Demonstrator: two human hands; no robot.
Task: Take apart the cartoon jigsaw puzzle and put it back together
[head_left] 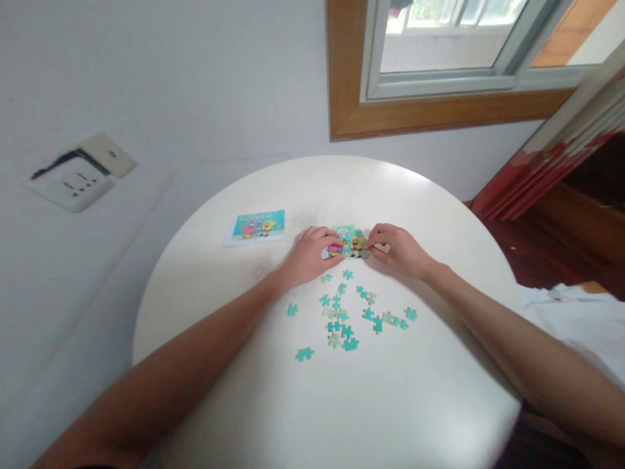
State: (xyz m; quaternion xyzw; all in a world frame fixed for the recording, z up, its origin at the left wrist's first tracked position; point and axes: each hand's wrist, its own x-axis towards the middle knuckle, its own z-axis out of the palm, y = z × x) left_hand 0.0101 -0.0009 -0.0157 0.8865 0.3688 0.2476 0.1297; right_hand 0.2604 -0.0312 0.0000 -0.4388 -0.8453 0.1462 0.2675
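A partly assembled jigsaw puzzle (352, 242) with colourful cartoon figures lies flat on the white table between both hands. My left hand (316, 253) steadies its left side, thumb at the near edge and curled fingers at the far side, covering part of the picture. At the right edge, my right hand (394, 249) has thumb and index finger pinched together on a puzzle piece (365, 254), mostly hidden by the fingertips. Several loose green and teal puzzle pieces (347, 331) are scattered nearer to me, below the assembled part.
A picture card (258, 226) with the same cartoon figures lies left of the puzzle. The round white table (273, 417) meets a wall with a socket (73, 184). Above stands a wood-framed window (346, 78), with a red and cream curtain (517, 176) at right.
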